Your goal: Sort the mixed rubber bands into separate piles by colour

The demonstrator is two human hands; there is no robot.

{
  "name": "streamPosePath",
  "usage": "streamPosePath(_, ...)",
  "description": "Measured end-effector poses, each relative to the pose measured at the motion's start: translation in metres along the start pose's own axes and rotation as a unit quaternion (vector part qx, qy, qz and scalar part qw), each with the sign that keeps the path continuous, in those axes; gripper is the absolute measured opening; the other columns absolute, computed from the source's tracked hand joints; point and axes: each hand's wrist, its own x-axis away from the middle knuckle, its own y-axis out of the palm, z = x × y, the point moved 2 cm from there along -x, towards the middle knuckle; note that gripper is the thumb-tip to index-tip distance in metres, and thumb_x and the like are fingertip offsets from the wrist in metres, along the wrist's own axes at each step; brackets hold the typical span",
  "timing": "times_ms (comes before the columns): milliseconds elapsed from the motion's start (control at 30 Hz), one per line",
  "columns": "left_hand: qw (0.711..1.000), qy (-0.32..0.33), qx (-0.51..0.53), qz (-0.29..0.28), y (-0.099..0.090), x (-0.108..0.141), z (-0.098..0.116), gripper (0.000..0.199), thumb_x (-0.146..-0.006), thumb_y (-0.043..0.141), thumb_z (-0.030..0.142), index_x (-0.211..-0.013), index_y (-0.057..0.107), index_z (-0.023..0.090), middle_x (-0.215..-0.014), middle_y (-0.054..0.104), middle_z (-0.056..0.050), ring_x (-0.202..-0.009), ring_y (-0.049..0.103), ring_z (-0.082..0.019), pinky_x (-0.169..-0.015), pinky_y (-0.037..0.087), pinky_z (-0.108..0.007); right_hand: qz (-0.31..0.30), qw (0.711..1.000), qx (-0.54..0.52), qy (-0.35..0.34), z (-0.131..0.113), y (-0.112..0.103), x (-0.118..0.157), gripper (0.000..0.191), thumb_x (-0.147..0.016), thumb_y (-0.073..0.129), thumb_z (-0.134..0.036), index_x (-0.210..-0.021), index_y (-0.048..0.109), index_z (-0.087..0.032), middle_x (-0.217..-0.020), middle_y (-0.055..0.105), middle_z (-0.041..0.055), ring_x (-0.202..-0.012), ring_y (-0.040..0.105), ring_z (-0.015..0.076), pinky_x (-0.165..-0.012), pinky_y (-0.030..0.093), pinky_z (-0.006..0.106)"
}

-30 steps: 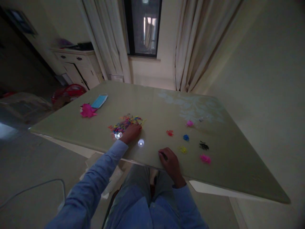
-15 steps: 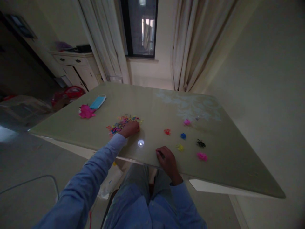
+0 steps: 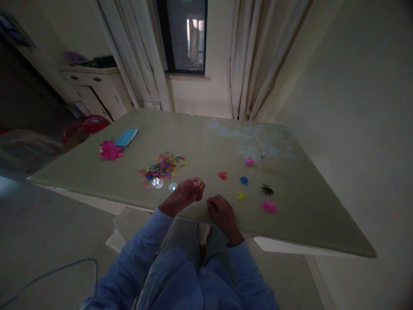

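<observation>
My left hand (image 3: 187, 193) is raised just over the front of the table (image 3: 193, 142), its thumb and fingertips pinching a yellow rubber band (image 3: 200, 184). Close beside it, my right hand (image 3: 222, 212) rests at the table's front edge with curled fingers; what they hold, if anything, is hidden. To the left lies a loose mixed pile of coloured rubber bands (image 3: 163, 167). On the right are small single-colour heaps: red bands (image 3: 222, 175), blue bands (image 3: 244, 180), yellow bands (image 3: 239, 196), black bands (image 3: 267, 189), pink bands (image 3: 269, 206) and another pink heap (image 3: 249, 161).
A blue face mask (image 3: 126, 137) and a crumpled bright pink item (image 3: 110, 150) lie at the table's left. A small clear object (image 3: 263, 155) is near the back right. Curtains (image 3: 241, 56) and a window stand behind the table, a white cabinet (image 3: 97, 88) at the far left.
My left hand has left the mixed pile and moved right, toward my right hand, with a yellow rubber band in its fingers. My right hand stays at the edge; the view has shifted slightly.
</observation>
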Motion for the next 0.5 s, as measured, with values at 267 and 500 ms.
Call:
streamPosePath(267, 0.996, -0.040, 0.060, -0.042, 0.034, -0.006, -0.006, 0.025, -0.075, 0.064, 0.034, -0.071, 0.047, 0.017, -0.068, 0.043, 0.004, -0.053, 0.037, -0.005, -0.053, 0.036, -0.021, 0.011, 1.000, 0.022, -0.002, 0.004, 0.004, 0.002, 0.014, -0.085, 0.051, -0.010, -0.082, 0.060, -0.020, -0.078, 0.060, 0.0028, -0.074, 0.054, 0.0169, -0.070, 0.042, 0.026)
streamPosePath(500, 0.990, -0.013, -0.141, -0.021, 0.030, -0.033, -0.016, 0.022, -0.078, 0.062, 0.036, -0.083, 0.052, 0.017, -0.062, 0.043, 0.006, -0.051, 0.038, -0.007, -0.050, 0.031, -0.020, -0.008, 0.999, 0.033, 0.021, -0.001, 0.002, 0.000, 0.017, -0.087, 0.054, -0.011, -0.090, 0.067, -0.021, -0.087, 0.066, 0.0049, -0.081, 0.060, 0.0178, -0.075, 0.046, 0.027)
